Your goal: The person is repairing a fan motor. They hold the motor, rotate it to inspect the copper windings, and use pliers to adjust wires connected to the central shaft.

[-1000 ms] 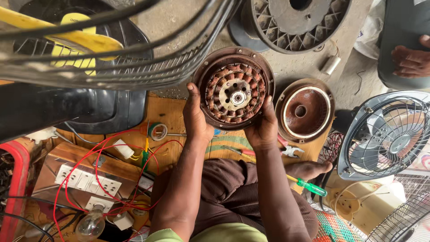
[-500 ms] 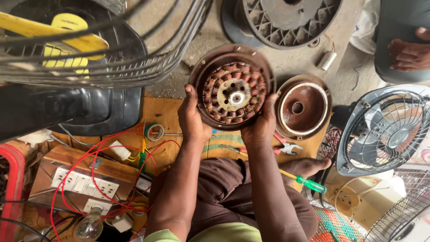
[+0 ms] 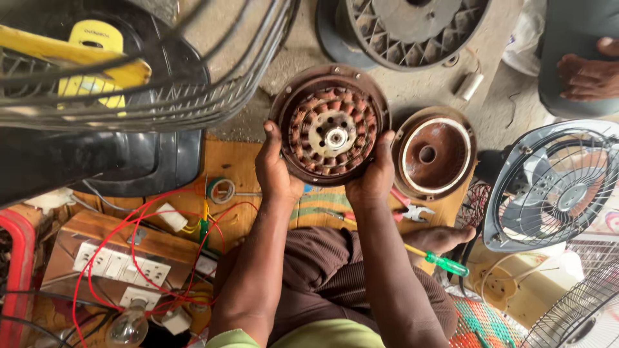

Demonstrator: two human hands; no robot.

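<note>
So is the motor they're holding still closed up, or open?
Open. The motor shows bare copper coils, gripped by left hand and right hand; its round cover lies apart beside it.

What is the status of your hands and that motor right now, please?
Left hand and right hand grip round fan motor by its rim, windings facing up. Motor cover lies beside it, apart. Nothing in the way.

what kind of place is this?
Likely a small fan or motor repair workshop, worked at floor level: both hands hold an opened fan motor, with its removed cover, a table fan and a green screwdriver around.
</note>
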